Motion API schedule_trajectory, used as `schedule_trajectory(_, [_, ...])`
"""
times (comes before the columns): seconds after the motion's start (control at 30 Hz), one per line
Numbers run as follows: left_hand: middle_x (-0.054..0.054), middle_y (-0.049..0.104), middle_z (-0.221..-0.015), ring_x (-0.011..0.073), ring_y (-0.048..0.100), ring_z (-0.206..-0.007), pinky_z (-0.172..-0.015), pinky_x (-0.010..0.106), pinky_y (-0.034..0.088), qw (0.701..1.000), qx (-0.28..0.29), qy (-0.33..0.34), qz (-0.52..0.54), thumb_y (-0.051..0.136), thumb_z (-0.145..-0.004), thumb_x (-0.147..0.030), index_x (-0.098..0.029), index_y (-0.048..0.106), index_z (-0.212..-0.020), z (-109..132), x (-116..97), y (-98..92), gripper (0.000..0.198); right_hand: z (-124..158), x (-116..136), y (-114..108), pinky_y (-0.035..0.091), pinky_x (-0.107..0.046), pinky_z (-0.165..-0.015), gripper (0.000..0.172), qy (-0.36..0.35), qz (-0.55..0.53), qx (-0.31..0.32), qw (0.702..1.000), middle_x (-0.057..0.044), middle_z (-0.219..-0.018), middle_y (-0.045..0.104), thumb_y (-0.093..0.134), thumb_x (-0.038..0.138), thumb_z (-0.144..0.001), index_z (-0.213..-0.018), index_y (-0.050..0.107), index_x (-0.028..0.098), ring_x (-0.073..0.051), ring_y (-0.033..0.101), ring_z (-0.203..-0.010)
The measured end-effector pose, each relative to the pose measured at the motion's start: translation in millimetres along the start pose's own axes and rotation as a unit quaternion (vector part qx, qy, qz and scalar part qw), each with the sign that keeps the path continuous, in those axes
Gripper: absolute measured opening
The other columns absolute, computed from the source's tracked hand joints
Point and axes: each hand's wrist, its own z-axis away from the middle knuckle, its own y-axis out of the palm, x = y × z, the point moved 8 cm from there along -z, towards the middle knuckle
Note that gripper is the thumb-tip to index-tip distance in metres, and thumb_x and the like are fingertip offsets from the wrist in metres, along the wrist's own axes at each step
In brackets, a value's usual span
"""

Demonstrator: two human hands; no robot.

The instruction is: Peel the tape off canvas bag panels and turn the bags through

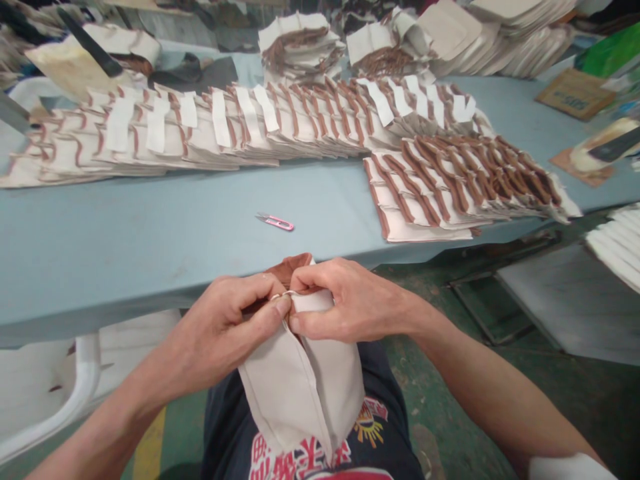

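A cream sewn fabric piece (280,380) with brown lining hangs over my lap, just in front of the table edge. My left hand (235,320) pinches its seam between thumb and forefinger. Close beside it, my right hand (340,300) grips the same piece's upper edge, its thumb and fingertips pressed into the cloth. Both hands meet at the middle of the seam, and the fingertips hide part of it. Beyond them, pink thread snips (276,222) lie on the blue tabletop (150,227), touched by neither hand.
A long overlapping row of cream and brown pieces (300,123) with white paper strips spans the table. A second row (450,183) lies to its right. More stacks (300,47) stand behind, and a cardboard piece (575,93) lies far right. A white chair frame (87,373) is at lower left.
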Motion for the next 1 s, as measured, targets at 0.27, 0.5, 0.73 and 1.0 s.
schedule_trajectory(0.27, [-0.008, 0.044, -0.062, 0.0066, 0.039, -0.053, -0.049, 0.017, 0.033, 0.996, -0.042, 0.079, -0.026, 0.048, -0.104, -0.024, -0.019, 0.051, -0.071, -3.4, -17.0, -2.4, 0.033, 1.2, -8.0, 4.2, 0.029, -0.026, -0.058, 0.029, 0.019, -0.072, 0.028, 0.997, 0.008, -0.069, 0.047, 0.071, 0.034, -0.084, -0.069, 0.049, 0.021, -0.009, 0.043, -0.064])
schedule_trajectory(0.5, [-0.007, 0.059, -0.071, 0.0067, 0.054, -0.064, -0.061, 0.016, 0.040, 0.985, -0.068, 0.123, -0.099, 0.051, -0.106, -0.018, -0.019, 0.059, -0.079, 3.0, -23.9, -5.4, 0.028, 1.2, -11.6, 8.4, 0.028, -0.028, -0.062, 0.024, 0.078, -0.030, -0.014, 0.996, 0.007, -0.068, 0.047, 0.067, 0.028, -0.082, -0.070, 0.047, 0.021, -0.011, 0.043, -0.066])
schedule_trajectory(0.73, [-0.005, 0.053, -0.064, 0.0090, 0.046, -0.059, -0.055, 0.019, 0.037, 0.995, -0.076, 0.062, -0.030, 0.051, -0.104, -0.026, -0.019, 0.053, -0.069, 5.2, -15.7, -3.8, 0.036, 3.6, -8.7, 29.9, 0.030, -0.028, -0.064, 0.016, 0.133, 0.000, -0.040, 0.990, 0.005, -0.067, 0.052, 0.064, 0.028, -0.082, -0.073, 0.053, 0.021, -0.012, 0.042, -0.064])
schedule_trajectory(1.0, [-0.007, 0.044, -0.065, 0.0084, 0.037, -0.052, -0.047, 0.020, 0.033, 0.959, -0.022, -0.076, 0.271, 0.057, -0.103, -0.049, -0.021, 0.047, -0.071, 7.7, 23.6, 25.6, 0.043, 10.0, -4.1, 34.2, 0.028, -0.028, -0.064, 0.011, 0.137, 0.017, 0.000, 0.990, 0.005, -0.068, 0.055, 0.066, 0.025, -0.084, -0.078, 0.057, 0.021, -0.011, 0.048, -0.063])
